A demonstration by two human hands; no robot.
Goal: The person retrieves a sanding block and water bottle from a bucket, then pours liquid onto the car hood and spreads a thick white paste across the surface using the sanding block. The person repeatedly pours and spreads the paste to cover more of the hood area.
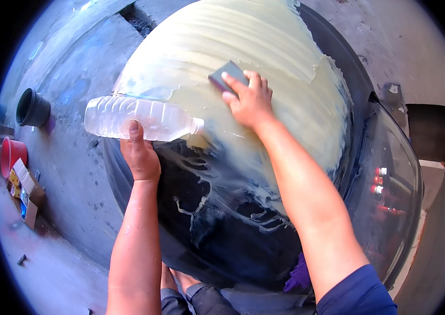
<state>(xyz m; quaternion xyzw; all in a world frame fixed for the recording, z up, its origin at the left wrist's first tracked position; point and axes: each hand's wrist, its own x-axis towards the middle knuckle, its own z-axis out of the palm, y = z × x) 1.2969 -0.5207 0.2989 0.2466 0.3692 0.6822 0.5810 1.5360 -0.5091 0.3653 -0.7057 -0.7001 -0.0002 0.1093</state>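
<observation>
A clear plastic bottle (141, 118) lies on its side in the air, its open mouth pointing right, with a thin streak of liquid just past it. My left hand (141, 155) is closed around it from below, thumb up. My right hand (251, 100) grips a grey sanding block (227, 77) against a large curved dark car panel (233, 252). Pale cream filler (233, 31) coats the far part of that panel, with ragged edges at the right. Milky runs (238, 178) spread over the bare black part nearer to me.
A windshield (385, 194) adjoins the panel at right. On the floor at left are a black bucket (33, 107), a red bucket (13, 155) and a cardboard box (30, 202) of small items. A purple cloth (298, 275) lies at the panel's near edge. My legs are just below.
</observation>
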